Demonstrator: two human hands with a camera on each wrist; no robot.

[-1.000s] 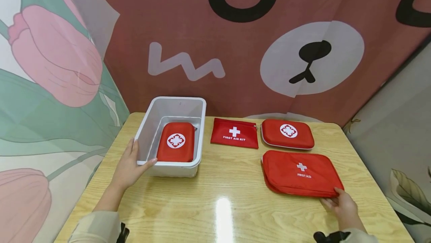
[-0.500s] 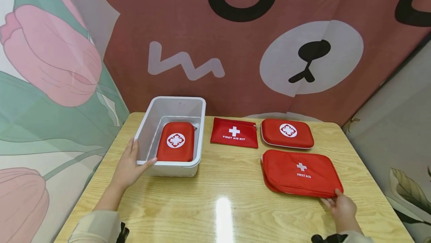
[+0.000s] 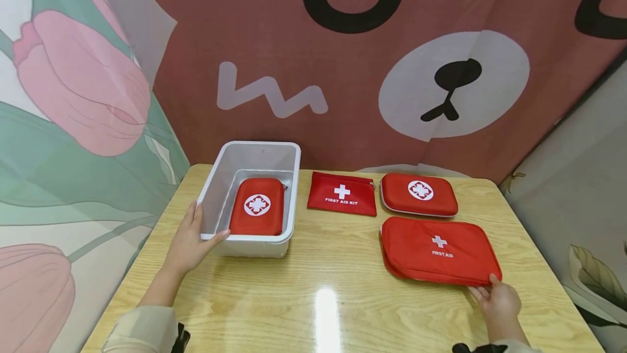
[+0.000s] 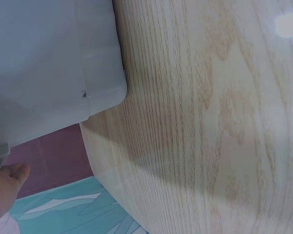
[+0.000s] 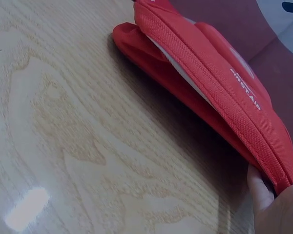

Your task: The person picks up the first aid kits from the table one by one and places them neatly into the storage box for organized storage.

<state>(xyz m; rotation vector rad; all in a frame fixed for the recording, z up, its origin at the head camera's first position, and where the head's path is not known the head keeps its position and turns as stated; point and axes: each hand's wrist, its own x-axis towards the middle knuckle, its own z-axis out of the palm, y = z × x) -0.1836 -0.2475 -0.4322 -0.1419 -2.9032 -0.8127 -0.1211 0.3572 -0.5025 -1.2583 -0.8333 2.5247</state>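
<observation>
My left hand [image 3: 188, 244] grips the near left corner of a white plastic bin [image 3: 292, 200], thumb over the front rim and fingers along the side. Inside the bin lies a red hard-shell first aid case [image 3: 245, 220] with a white round emblem. At the right, my right hand [image 3: 499, 301] pinches the near right corner of a red first aid pouch [image 3: 416, 249], thumb on top and fingers beneath. In the right wrist view the pouch [image 5: 234, 117] is tilted, its near edge raised off the table and its zipper side facing the camera.
A flat red first aid kit pouch [image 3: 325, 192] lies right of the bin. Beside it is another red hard-shell case [image 3: 397, 195], just behind the held pouch. The wooden table [image 3: 274, 304] ends at a bear-print cloth [image 3: 264, 26] at the back.
The right hand has shifted very slightly at the pouch's corner, its fingers still under the edge. The left hand and the bin stay in place.
</observation>
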